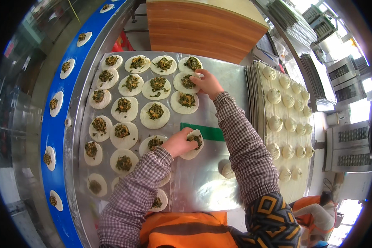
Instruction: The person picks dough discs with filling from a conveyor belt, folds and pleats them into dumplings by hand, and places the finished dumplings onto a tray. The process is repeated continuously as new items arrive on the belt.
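1. At the far left we see a blue conveyor belt (53, 124) curving along the steel counter (231, 78), carrying filled dough rounds well apart from each other. It is out of reach of both hands.

2. On the plastic sheet (194, 186) that covers the counter lie rows of flat dough wrappers, each topped with chopped green filling. They lie just beside one another, some touching; we judge that a careless sleeve could drag filling off the near-edge ones, since our left forearm passes right over them.

3. Our left hand (178, 142) grasps a dough wrapper (194, 145) near the middle of the sheet, just below a green strip (206, 132). The fingers curl over its left rim, lifting it into a partial fold. The wrapper now reads as an oval, its long axis running roughly from the near edge toward the far edge, its open side facing right. The risk, as we judge it: filling spills from that open side, or the thin dough tears if pinched hard.

4. Our right hand (208, 82) reaches to the far rows, fingertips bent onto the edge of a filled wrapper (186, 81); whether it has gripped it we cannot tell. Pulling could smear a touching neighbour.

5. At right, a tray (293, 190) holds finished buns in rows.
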`<state>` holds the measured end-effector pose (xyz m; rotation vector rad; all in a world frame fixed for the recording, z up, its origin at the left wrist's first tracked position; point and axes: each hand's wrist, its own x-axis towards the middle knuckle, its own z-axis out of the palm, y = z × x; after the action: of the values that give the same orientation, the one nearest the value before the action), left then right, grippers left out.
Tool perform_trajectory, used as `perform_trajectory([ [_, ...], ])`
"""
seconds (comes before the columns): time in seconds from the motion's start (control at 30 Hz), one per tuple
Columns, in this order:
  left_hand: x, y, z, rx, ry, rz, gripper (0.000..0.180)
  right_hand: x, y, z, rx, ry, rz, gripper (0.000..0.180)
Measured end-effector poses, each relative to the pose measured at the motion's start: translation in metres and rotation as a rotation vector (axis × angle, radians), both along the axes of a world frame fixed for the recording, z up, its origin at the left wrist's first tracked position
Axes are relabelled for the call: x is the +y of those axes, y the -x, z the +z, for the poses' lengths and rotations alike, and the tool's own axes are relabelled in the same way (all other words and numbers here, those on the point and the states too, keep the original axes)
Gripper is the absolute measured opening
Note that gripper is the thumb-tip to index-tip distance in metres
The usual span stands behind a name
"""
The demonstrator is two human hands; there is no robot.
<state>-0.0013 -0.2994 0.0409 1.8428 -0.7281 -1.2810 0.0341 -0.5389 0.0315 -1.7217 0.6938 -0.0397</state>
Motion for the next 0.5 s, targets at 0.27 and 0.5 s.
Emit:
perform_trajectory([
  [0.27,0.004,-0.003,-0.001,0.154,-0.005,0.034,0.058,0.014,0.027,0.02,0.083,-0.218,-0.007,0.074],
  [0.5,0.002,0.001,0.0,-0.031,0.006,0.011,0.061,0.031,0.059,0.017,0.223,-0.076,-0.013,0.037],
])
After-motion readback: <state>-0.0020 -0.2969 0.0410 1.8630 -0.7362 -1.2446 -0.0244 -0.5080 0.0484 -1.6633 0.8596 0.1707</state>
